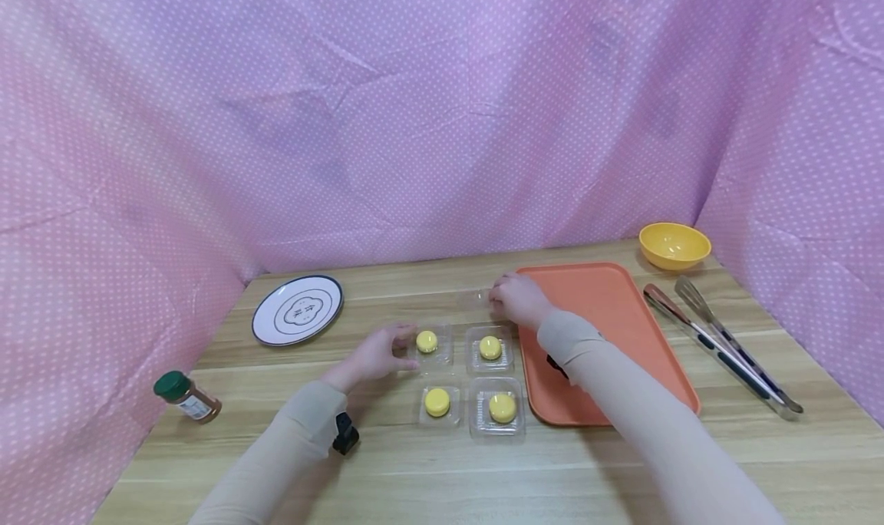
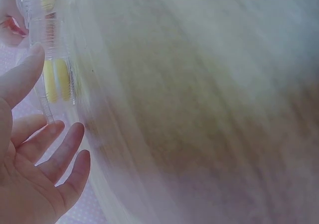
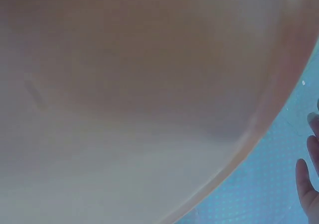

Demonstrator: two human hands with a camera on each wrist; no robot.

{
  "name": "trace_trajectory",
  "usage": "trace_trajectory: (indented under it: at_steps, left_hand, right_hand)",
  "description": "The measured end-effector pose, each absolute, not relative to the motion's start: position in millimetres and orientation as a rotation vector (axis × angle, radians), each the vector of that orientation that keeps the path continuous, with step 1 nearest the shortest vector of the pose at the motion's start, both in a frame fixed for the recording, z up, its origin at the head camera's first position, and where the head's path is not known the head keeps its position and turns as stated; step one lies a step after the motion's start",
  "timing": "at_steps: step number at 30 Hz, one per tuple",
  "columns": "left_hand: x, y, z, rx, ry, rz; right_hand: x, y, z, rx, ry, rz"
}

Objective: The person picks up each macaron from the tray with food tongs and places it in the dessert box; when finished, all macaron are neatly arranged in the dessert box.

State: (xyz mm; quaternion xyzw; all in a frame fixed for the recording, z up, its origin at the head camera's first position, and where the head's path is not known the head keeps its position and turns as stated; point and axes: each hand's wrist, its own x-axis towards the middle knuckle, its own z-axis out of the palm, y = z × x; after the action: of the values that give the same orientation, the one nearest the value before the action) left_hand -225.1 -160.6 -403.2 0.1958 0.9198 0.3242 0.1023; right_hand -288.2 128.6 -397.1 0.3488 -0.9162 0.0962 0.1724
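In the head view my left hand (image 1: 376, 354) is at the left side of a clear plastic box holding a yellow macaron (image 1: 427, 341). Its thumb and fingers are spread around the box's edge. The left wrist view shows that macaron (image 2: 57, 80) side-on, with fingertips right at the clear plastic. Farther back, my right hand (image 1: 519, 300) reaches over the orange tray's left edge, its bent fingers pinching a clear plastic piece (image 1: 475, 298). More yellow macarons in clear boxes sit nearby: one behind right (image 1: 490, 348), two in front (image 1: 437, 402).
The orange tray (image 1: 608, 302) lies under the right forearm. Tongs (image 1: 718, 348) and a slotted utensil lie right of it, with a yellow bowl (image 1: 674, 246) behind. A white plate (image 1: 298, 311) and a green-capped jar (image 1: 188, 396) stand left. Pink dotted cloth (image 1: 442, 126) hangs around the table.
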Motion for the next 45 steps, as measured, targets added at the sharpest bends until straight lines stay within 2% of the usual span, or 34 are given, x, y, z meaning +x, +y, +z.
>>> trace_trajectory:
  at_steps: [14,24,33,45]
  left_hand:
    - [-220.2,-160.1,-391.9,0.583,2.858,0.889]
    - [-210.4,-152.7,-379.4,0.838,3.144,0.757]
    - [-197.4,-145.6,-376.2,1.3,3.243,0.645]
    - [-179.9,-137.1,-371.3,1.449,3.177,0.566]
  right_hand:
    - [-277.3,136.0,-382.9,1.01,-2.483,0.432]
    - [-249.8,128.2,-357.5,0.885,-2.603,0.807]
    - [-227.0,113.2,-358.6,0.859,-2.647,1.244]
    - [-210.3,96.4,-357.4,0.798,-2.63,1.785]
